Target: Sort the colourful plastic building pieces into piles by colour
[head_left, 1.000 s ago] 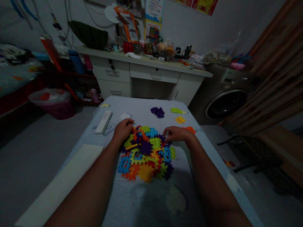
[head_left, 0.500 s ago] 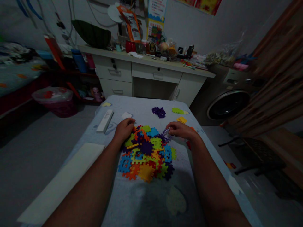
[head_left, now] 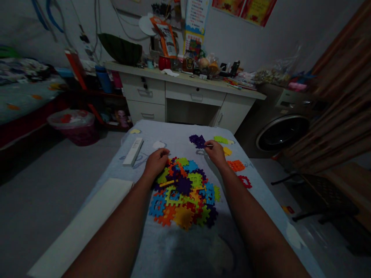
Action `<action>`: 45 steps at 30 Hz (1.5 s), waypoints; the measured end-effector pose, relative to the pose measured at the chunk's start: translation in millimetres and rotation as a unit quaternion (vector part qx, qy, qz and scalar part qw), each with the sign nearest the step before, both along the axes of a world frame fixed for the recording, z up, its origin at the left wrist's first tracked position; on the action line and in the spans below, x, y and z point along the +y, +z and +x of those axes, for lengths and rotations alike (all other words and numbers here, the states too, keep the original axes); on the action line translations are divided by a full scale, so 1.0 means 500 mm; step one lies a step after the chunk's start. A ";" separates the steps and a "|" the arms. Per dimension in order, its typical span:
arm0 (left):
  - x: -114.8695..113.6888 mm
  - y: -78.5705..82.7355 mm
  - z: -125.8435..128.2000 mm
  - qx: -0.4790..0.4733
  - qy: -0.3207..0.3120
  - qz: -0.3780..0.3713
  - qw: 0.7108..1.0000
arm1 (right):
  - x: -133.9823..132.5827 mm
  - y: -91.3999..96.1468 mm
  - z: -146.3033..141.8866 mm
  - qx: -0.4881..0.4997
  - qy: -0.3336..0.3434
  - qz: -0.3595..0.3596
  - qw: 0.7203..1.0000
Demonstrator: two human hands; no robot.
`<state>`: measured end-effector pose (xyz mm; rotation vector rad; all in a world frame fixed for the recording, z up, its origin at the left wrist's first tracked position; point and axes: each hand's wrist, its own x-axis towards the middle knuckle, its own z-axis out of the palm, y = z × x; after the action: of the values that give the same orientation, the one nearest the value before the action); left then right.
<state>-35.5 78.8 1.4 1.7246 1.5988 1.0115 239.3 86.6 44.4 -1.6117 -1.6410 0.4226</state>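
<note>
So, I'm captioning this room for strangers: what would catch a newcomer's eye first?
Most likely the bright heap of toothed pieces in the middle of the blue cloth, with the left hand at its far left edge. Beyond it, the right hand seems to hold a thin dark piece beside a purple cluster. Behind, a big dark-green, melon-like shape sits on the left end of the desk.

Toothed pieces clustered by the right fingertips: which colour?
Toothed pieces: dark purple, clearest in the head view.
</note>
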 end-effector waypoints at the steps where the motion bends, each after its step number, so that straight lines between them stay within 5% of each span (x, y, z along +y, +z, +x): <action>1: -0.001 0.001 0.000 -0.001 0.000 0.001 1.000 | 0.015 -0.001 -0.006 -0.011 -0.006 0.012 1.000; 8: -0.002 0.004 0.001 0.005 -0.002 -0.004 1.000 | 0.103 -0.005 -0.042 -0.116 0.014 0.044 0.992; 14: -0.001 0.000 0.001 -0.005 -0.001 0.002 1.000 | 0.128 -0.028 -0.055 -0.179 0.072 0.048 0.980; 20: -0.002 0.001 0.001 -0.006 0.005 -0.009 1.000 | 0.108 -0.030 -0.061 -0.268 0.065 -0.006 0.961; 25: 0.000 -0.003 0.002 -0.010 0.009 -0.010 1.000 | 0.070 0.006 -0.056 -0.252 0.073 -0.017 0.965; 31: 0.000 -0.002 0.003 0.000 0.006 0.001 1.000 | 0.006 0.055 -0.048 -0.189 0.221 -0.148 0.945; 35: 0.004 -0.006 0.001 0.001 0.007 0.004 1.000 | -0.019 0.040 -0.057 -0.205 0.248 -0.195 0.927; 45: 0.002 -0.002 0.000 -0.005 0.010 -0.014 1.000 | -0.024 0.017 -0.059 -0.148 0.234 -0.201 0.940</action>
<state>-35.3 79.9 0.6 1.6858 1.6201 1.0015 209.6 74.8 52.7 -1.6160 -2.2983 0.8344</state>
